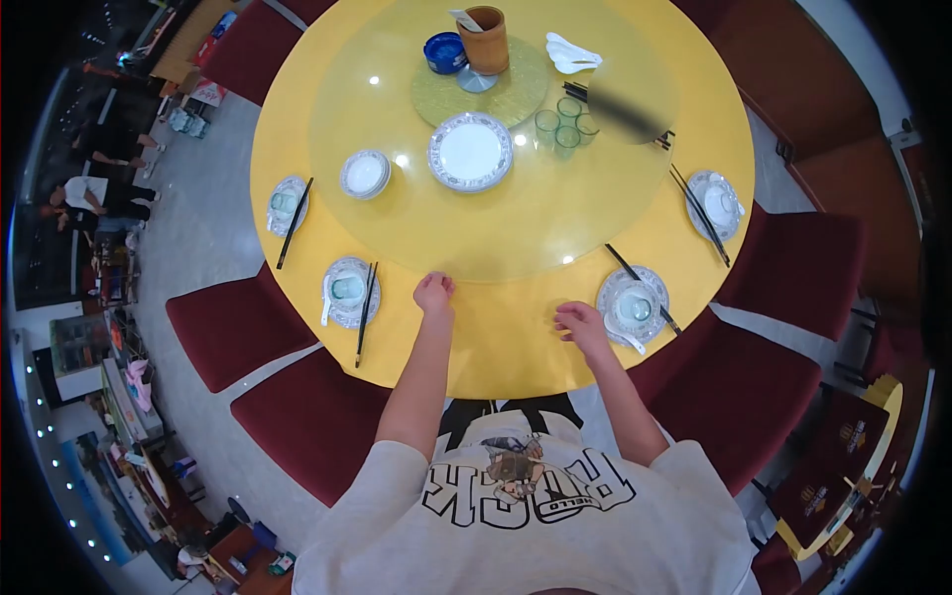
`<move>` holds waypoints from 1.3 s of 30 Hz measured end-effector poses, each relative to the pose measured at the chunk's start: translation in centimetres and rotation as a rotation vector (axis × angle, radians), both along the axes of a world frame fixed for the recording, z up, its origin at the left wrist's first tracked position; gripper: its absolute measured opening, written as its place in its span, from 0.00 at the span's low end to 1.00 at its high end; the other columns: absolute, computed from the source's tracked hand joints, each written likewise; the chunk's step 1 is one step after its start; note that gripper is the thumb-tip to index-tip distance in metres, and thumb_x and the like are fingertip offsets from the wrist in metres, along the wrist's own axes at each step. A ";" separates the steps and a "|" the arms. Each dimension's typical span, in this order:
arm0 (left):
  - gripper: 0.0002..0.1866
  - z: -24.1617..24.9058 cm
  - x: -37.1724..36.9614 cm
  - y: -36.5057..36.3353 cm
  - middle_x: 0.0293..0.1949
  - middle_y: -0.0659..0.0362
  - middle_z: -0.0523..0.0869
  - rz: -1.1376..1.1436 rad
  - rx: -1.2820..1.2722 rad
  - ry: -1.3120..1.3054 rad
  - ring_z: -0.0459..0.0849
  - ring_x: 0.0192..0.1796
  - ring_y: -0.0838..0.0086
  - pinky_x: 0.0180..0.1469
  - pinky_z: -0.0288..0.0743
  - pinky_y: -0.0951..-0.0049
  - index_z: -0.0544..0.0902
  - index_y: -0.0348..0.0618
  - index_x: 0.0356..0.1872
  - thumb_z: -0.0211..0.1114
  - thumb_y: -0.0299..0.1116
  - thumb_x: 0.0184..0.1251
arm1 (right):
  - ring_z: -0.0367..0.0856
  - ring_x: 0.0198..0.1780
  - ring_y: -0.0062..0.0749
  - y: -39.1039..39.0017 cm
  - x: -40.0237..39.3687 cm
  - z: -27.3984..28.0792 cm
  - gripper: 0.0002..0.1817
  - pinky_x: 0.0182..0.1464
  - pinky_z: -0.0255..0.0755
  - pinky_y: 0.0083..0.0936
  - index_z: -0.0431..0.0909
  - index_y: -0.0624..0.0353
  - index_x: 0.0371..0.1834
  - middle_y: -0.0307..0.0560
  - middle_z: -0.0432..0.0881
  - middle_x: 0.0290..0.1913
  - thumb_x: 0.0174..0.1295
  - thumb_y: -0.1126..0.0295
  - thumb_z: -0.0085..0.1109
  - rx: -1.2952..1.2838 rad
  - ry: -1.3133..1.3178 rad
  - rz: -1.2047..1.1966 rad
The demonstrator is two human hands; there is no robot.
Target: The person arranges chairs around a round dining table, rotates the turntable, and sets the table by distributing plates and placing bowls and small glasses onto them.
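My left hand [434,290] is over the near rim of the glass turntable [565,223], its fingers curled together; what they hold, if anything, is hidden. To its left, a place setting has a patterned plate [336,313], a glass [348,289], a white spoon [325,311] and black chopsticks [367,315]. My right hand [580,325] hovers low over the yellow tablecloth [496,347], fingers apart and holding nothing. Just right of it lies another plate [654,281] with a glass [635,309] and a spoon [629,343]; chopsticks [622,261] lie partly beneath this setting.
The turntable carries stacked plates [470,152], small bowls [365,175], several glasses [566,135], white spoons [572,53], a blue ashtray [445,53] and a brown cup [484,42]. Dark red chairs [307,426] ring the table. People [89,193] are off to the left.
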State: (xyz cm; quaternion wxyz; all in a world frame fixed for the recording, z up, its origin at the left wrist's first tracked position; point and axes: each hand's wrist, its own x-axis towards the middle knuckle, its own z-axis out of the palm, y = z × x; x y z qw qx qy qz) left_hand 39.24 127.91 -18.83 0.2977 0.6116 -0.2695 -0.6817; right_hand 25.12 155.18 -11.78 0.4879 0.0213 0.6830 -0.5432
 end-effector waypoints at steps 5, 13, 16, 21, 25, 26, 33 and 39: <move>0.03 -0.6 -1.7 2.7 0.30 0.60 0.80 -0.026 0.063 -0.007 0.81 0.31 0.75 0.29 0.75 0.76 0.74 0.41 0.38 0.61 0.23 0.68 | 0.83 0.41 0.26 -3.9 2.1 -1.2 0.15 0.38 0.79 0.25 0.79 0.58 0.52 0.42 0.84 0.42 0.64 0.67 0.62 -0.033 -0.124 0.041; 0.07 -1.6 -1.2 5.5 0.38 0.60 0.83 -0.264 0.252 0.107 0.83 0.40 0.72 0.39 0.78 0.68 0.75 0.42 0.44 0.62 0.29 0.69 | 0.77 0.57 0.33 -8.3 2.8 -2.0 0.36 0.55 0.77 0.35 0.57 0.64 0.74 0.47 0.76 0.60 0.66 0.65 0.60 -0.098 -0.320 -0.138; 0.11 -4.1 2.1 2.6 0.44 0.59 0.83 -0.259 0.225 0.298 0.82 0.47 0.70 0.47 0.77 0.64 0.73 0.45 0.51 0.60 0.29 0.69 | 0.74 0.60 0.36 -8.8 2.5 -2.7 0.40 0.58 0.75 0.37 0.50 0.64 0.76 0.49 0.73 0.64 0.65 0.66 0.61 -0.141 -0.369 -0.213; 0.37 0.4 4.3 -2.7 0.70 0.52 0.68 0.009 0.115 0.255 0.70 0.69 0.62 0.67 0.65 0.57 0.49 0.46 0.76 0.56 0.27 0.70 | 0.74 0.61 0.39 -8.8 3.1 -3.8 0.43 0.61 0.72 0.42 0.47 0.65 0.77 0.50 0.71 0.65 0.65 0.67 0.62 -0.231 -0.465 -0.276; 0.28 0.7 3.8 -3.2 0.56 0.60 0.76 -0.042 0.185 0.347 0.78 0.51 0.70 0.54 0.71 0.63 0.62 0.46 0.65 0.58 0.24 0.65 | 0.72 0.64 0.40 -8.8 3.9 -3.7 0.42 0.62 0.71 0.43 0.47 0.64 0.77 0.50 0.70 0.67 0.66 0.68 0.61 -0.274 -0.497 -0.286; 0.28 0.1 3.5 -2.7 0.56 0.60 0.76 -0.042 0.181 0.349 0.78 0.51 0.70 0.54 0.71 0.63 0.62 0.46 0.65 0.58 0.24 0.65 | 0.71 0.65 0.40 -8.9 4.0 -3.7 0.41 0.63 0.69 0.43 0.47 0.63 0.78 0.50 0.69 0.68 0.67 0.68 0.60 -0.283 -0.508 -0.299; 0.36 -2.4 0.5 3.3 0.67 0.57 0.71 -0.203 0.243 0.476 0.71 0.67 0.66 0.62 0.65 0.61 0.63 0.46 0.70 0.52 0.19 0.55 | 0.69 0.67 0.39 -10.0 4.0 -4.3 0.40 0.66 0.66 0.44 0.47 0.61 0.78 0.49 0.68 0.70 0.67 0.67 0.58 -0.342 -0.496 -0.346; 0.33 1.0 -1.4 6.7 0.66 0.57 0.72 -0.375 0.338 0.351 0.70 0.69 0.67 0.63 0.65 0.63 0.66 0.46 0.68 0.53 0.20 0.56 | 0.68 0.67 0.36 -10.4 2.5 -5.1 0.33 0.67 0.64 0.43 0.56 0.58 0.72 0.48 0.72 0.65 0.66 0.68 0.58 -0.363 -0.508 -0.426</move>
